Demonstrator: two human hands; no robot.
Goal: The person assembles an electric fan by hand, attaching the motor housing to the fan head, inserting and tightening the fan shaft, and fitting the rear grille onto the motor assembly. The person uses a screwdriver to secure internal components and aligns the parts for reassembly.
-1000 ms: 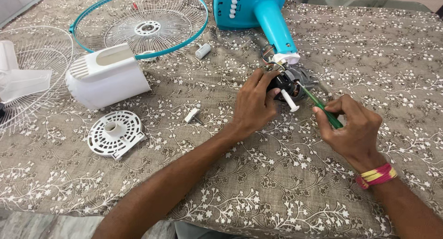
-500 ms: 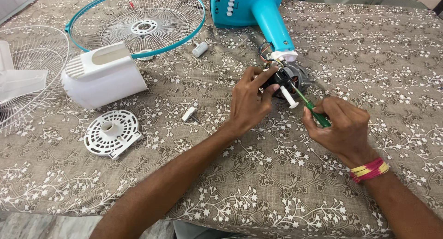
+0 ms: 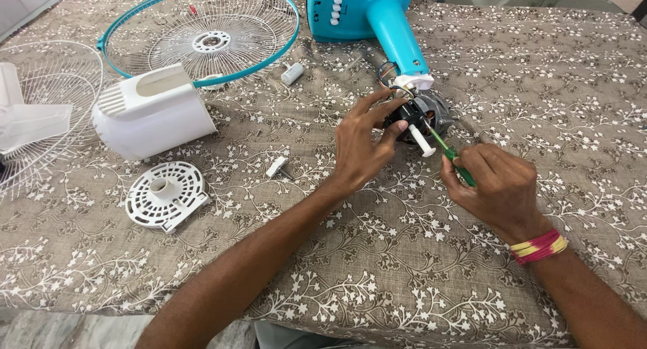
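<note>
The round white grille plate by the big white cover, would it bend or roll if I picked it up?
The round white grille plate looks like thin moulded plastic full of slots, so it is probably light and fairly stiff. It lies flat on the patterned tablecloth, so it seems unlikely to roll. Its thin ribs might snap if squeezed hard.

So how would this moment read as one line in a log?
left hand: steadies fan motor | right hand: grip on green screwdriver, tip at motor | nearby: white housing, round grille plate

Table was covered by a grey floral cloth (image 3: 377, 268); teal-rimmed grille (image 3: 202, 35), white housing (image 3: 151, 113), round vented plate (image 3: 166, 194), teal fan stand (image 3: 377, 18) were laid on it.
</note>
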